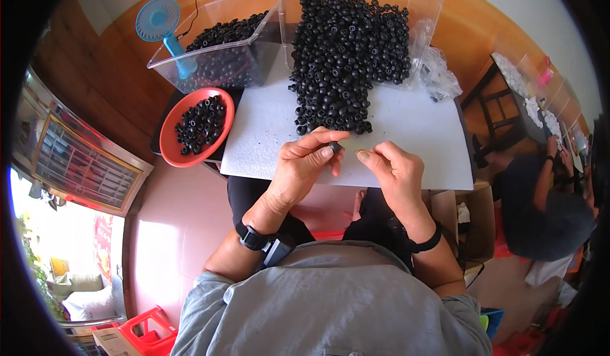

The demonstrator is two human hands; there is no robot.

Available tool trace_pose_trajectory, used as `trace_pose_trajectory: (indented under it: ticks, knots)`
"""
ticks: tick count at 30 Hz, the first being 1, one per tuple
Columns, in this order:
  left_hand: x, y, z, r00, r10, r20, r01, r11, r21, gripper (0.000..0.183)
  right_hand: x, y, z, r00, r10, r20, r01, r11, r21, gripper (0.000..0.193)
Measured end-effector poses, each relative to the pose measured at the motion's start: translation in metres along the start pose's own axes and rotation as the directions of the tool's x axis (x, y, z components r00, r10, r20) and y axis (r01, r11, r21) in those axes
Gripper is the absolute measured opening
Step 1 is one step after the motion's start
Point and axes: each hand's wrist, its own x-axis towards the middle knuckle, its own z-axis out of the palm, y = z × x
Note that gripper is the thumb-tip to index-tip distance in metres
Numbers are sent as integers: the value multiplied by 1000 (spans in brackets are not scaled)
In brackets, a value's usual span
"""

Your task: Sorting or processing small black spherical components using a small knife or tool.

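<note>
Between the thumb and fingers of my left hand (297, 165) is a small round black part (335, 146), held over the near side of the white work board (426, 146). My right hand (399, 168) is beside it on the right, thumb and forefinger pinched together. Something thin and pale seems to run from that pinch toward the black part, too faint to name. Just beyond my hands lies a big heap of similar black parts (346, 57), many with a hole showing. It spreads out of a clear plastic bin (432, 6) onto the board.
An orange-red bowl (168, 137) with more black parts stands at the left. Behind it a clear tub (254, 54) holds more, with a blue fan (159, 20) at its edge. A crumpled plastic bag (438, 76) lies right. Another person (540, 210) sits far right, near a cardboard box (476, 222).
</note>
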Motion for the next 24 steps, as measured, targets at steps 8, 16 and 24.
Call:
trace_pose_trajectory:
  ticks: [8, 16, 24]
  knots:
    - [1, -2, -1, 1000, 13, 12, -13, 999, -34, 27, -2, 0, -1, 998, -52, -26, 52, 999, 6, 31]
    - [1, -2, 1, 1000, 19, 8, -19, 1000, -9, 27, -2, 1, -1, 999, -32, -22, 32, 999, -10, 32]
    - [2, -2, 2, 1000, 17, -24, -16, 999, 46, 25, -2, 4, -3, 985, -173, 13, 174, 983, -57, 33]
